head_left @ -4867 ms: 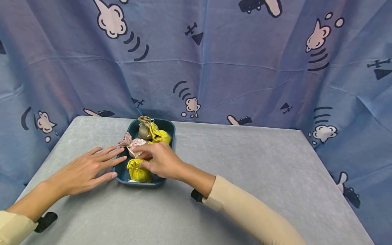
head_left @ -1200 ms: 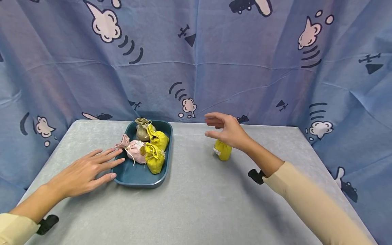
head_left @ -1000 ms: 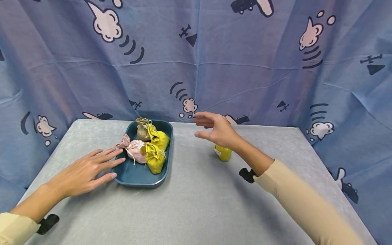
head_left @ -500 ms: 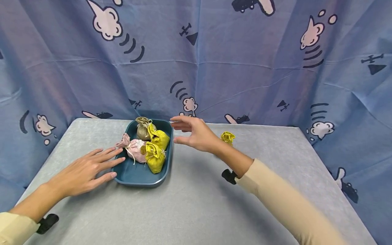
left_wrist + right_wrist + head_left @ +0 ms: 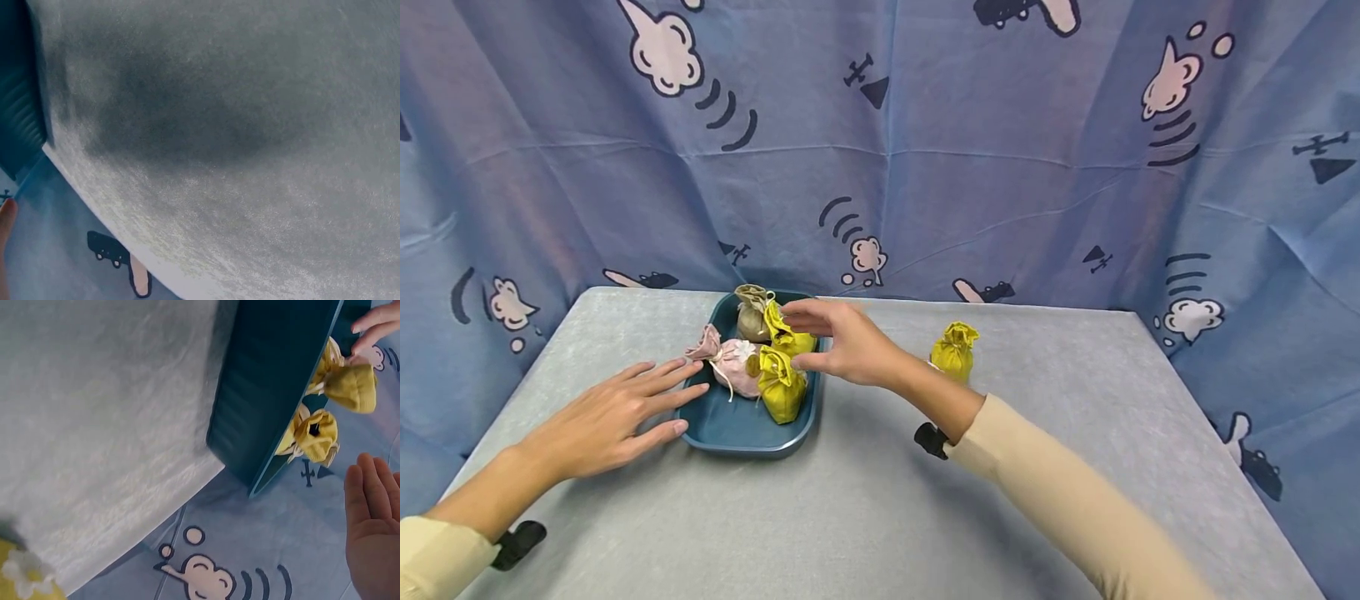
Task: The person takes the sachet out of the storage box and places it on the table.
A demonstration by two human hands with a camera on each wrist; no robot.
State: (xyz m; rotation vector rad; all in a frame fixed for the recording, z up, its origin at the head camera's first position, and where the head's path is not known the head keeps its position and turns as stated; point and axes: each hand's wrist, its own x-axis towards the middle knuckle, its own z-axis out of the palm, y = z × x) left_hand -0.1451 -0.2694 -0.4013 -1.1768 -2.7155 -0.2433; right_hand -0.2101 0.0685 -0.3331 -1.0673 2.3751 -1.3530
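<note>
A blue-green plastic bin (image 5: pixel 741 451) holds a pink drawstring pouch (image 5: pixel 736 365), an olive-brown pouch (image 5: pixel 752 323) and two yellow pouches, one behind (image 5: pixel 797 342) and one in front (image 5: pixel 782 398). My right hand (image 5: pixel 857 346) reaches over the bin's right rim, thumb and fingers apart, holding nothing. It partly hides the rear yellow pouch; in the right wrist view, the hand (image 5: pixel 375 519) shows nearly straight fingers. My left hand (image 5: pixel 613 414) is spread flat with its fingertips at the bin's left rim; whether they touch is unclear.
Another yellow pouch (image 5: pixel 953 354) with a white flower stands upright on the grey-covered table (image 5: pixel 1060 417), right of the bin and behind my right forearm. A blue patterned curtain (image 5: pixel 1000 192) hangs along the table's far edge.
One yellow pouch has gone from the bin to the table's right side, where my right hand let it go. That hand has since moved left, back over the bin. My left hand has stayed put.
</note>
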